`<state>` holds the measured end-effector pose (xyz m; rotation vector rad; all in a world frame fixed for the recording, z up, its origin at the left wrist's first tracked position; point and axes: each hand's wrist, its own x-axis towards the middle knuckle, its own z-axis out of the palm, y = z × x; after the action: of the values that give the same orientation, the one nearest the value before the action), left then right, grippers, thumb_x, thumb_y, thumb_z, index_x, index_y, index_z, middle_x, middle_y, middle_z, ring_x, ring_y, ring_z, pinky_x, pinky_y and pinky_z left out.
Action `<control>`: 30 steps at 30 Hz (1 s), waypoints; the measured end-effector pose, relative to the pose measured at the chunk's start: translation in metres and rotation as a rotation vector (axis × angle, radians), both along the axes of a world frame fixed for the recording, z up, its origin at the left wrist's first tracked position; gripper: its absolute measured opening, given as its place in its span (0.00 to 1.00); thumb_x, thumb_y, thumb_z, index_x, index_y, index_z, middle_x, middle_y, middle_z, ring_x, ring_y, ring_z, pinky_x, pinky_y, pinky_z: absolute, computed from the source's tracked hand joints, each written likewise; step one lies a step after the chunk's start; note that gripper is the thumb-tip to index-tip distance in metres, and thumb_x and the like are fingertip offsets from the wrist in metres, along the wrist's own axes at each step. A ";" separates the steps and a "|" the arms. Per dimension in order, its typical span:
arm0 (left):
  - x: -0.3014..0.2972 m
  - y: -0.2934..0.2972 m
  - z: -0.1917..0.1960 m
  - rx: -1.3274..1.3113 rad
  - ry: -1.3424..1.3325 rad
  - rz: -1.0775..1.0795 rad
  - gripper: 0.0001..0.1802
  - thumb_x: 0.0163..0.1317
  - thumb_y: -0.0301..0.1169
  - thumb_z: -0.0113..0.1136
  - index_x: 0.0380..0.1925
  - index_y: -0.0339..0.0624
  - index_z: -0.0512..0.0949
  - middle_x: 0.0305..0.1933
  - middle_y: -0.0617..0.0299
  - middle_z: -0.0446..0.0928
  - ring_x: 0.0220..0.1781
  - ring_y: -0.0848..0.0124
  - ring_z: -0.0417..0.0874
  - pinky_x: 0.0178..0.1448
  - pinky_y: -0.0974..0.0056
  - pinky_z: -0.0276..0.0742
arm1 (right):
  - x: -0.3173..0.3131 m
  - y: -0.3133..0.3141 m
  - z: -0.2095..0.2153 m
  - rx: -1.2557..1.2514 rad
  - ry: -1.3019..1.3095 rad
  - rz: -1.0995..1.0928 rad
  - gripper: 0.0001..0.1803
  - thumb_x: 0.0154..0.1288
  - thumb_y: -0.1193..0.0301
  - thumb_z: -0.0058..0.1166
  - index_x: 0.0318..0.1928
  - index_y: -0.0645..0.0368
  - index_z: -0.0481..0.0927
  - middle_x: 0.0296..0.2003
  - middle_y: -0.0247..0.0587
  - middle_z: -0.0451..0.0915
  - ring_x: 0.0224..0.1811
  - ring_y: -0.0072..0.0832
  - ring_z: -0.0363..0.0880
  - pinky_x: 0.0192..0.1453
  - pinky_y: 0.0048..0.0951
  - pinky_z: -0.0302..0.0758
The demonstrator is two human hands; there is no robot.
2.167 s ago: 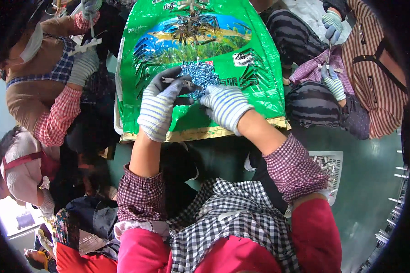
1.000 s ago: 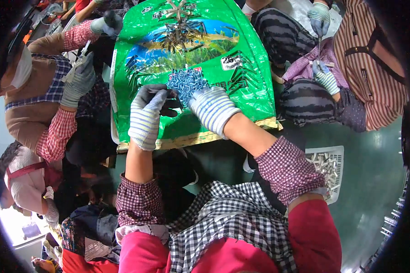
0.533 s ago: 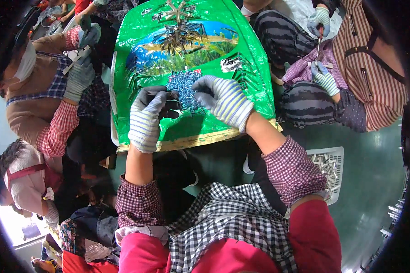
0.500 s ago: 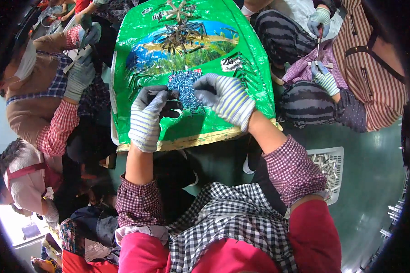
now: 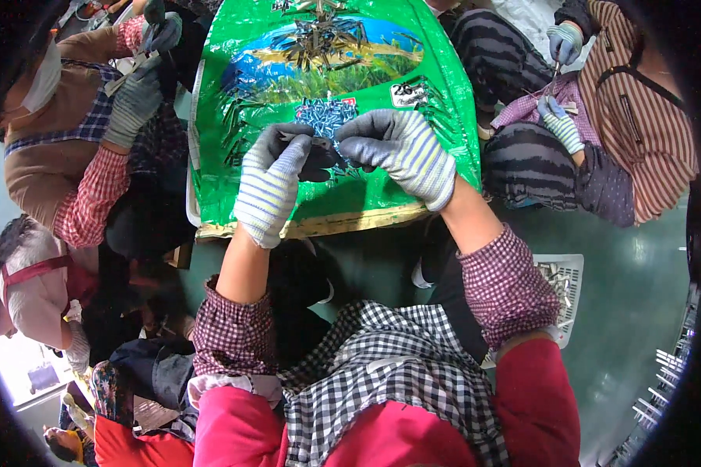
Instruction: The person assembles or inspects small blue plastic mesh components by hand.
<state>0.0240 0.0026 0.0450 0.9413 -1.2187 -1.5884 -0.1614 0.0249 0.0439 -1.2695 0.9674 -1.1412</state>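
My left hand (image 5: 273, 180), in a striped glove with grey fingers, is closed on a small thin dark metal piece (image 5: 317, 142). The striped-gloved right hand (image 5: 403, 156) has its thumb and forefinger pinched together close to that piece's right end; what lies between those fingers is too small to make out. Just beyond both hands is a heap of small blue pins (image 5: 325, 117), partly hidden by the fingers. It lies on a green printed sack (image 5: 382, 204) spread over the work surface.
Farther up the sack lies a pile of dark and brassy strips (image 5: 319, 45), with more dark strips (image 5: 241, 124) along both sides. A white basket of metal parts (image 5: 575, 300) stands at my right. Gloved co-workers sit left and right; one on the right holds a thin tool (image 5: 556, 70).
My left hand has moved right and slightly up, off the heap's left edge, and the dark piece now shows between its fingers. The right hand has come nearer to it.
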 end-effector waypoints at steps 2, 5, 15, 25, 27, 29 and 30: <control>0.002 0.002 -0.003 -0.002 -0.015 -0.003 0.08 0.62 0.24 0.50 0.40 0.34 0.71 0.34 0.57 0.77 0.33 0.72 0.80 0.36 0.67 0.80 | 0.004 0.000 -0.004 -0.017 0.029 -0.004 0.11 0.56 0.73 0.60 0.39 0.64 0.80 0.31 0.34 0.81 0.33 0.17 0.76 0.40 0.21 0.73; 0.001 0.004 0.002 -0.014 -0.047 -0.002 0.08 0.62 0.25 0.49 0.41 0.34 0.71 0.34 0.58 0.77 0.33 0.73 0.80 0.36 0.68 0.80 | 0.005 -0.001 -0.003 -0.037 0.079 -0.002 0.11 0.56 0.72 0.61 0.39 0.64 0.81 0.32 0.35 0.82 0.35 0.19 0.77 0.41 0.22 0.73; 0.000 0.007 0.009 -0.072 -0.071 0.012 0.08 0.62 0.26 0.51 0.39 0.35 0.74 0.32 0.61 0.77 0.31 0.78 0.77 0.35 0.72 0.77 | 0.012 -0.009 -0.005 -0.035 0.067 0.001 0.12 0.56 0.70 0.61 0.39 0.65 0.81 0.33 0.36 0.82 0.36 0.19 0.78 0.42 0.23 0.74; 0.003 0.020 -0.005 -0.154 -0.133 0.007 0.09 0.62 0.27 0.52 0.40 0.35 0.72 0.32 0.61 0.75 0.30 0.78 0.76 0.33 0.72 0.76 | 0.033 0.011 -0.011 -0.611 0.741 -0.344 0.05 0.50 0.70 0.56 0.30 0.53 0.78 0.28 0.44 0.77 0.32 0.43 0.76 0.37 0.41 0.73; 0.001 0.018 -0.007 -0.126 -0.091 -0.011 0.08 0.62 0.26 0.52 0.40 0.35 0.72 0.32 0.61 0.75 0.31 0.77 0.76 0.33 0.72 0.76 | 0.031 0.008 -0.013 -0.638 0.743 -0.352 0.05 0.49 0.71 0.56 0.30 0.52 0.78 0.29 0.43 0.77 0.33 0.42 0.76 0.38 0.40 0.73; 0.001 0.017 -0.013 -0.095 -0.052 -0.027 0.08 0.62 0.26 0.51 0.40 0.35 0.72 0.33 0.61 0.75 0.32 0.77 0.76 0.34 0.72 0.77 | 0.031 0.008 -0.014 -0.617 0.787 -0.345 0.07 0.48 0.71 0.56 0.31 0.52 0.78 0.29 0.42 0.77 0.33 0.42 0.76 0.38 0.40 0.73; 0.000 0.017 -0.012 -0.062 -0.014 -0.033 0.08 0.62 0.26 0.51 0.40 0.35 0.72 0.35 0.60 0.76 0.32 0.74 0.78 0.36 0.68 0.78 | 0.030 0.009 -0.012 -0.631 0.812 -0.355 0.07 0.48 0.71 0.56 0.31 0.52 0.78 0.29 0.42 0.77 0.33 0.42 0.76 0.38 0.40 0.73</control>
<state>0.0241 0.0195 0.0332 0.8982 -1.2920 -1.5632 -0.1311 0.0339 0.0316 -2.2334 1.5341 -1.2693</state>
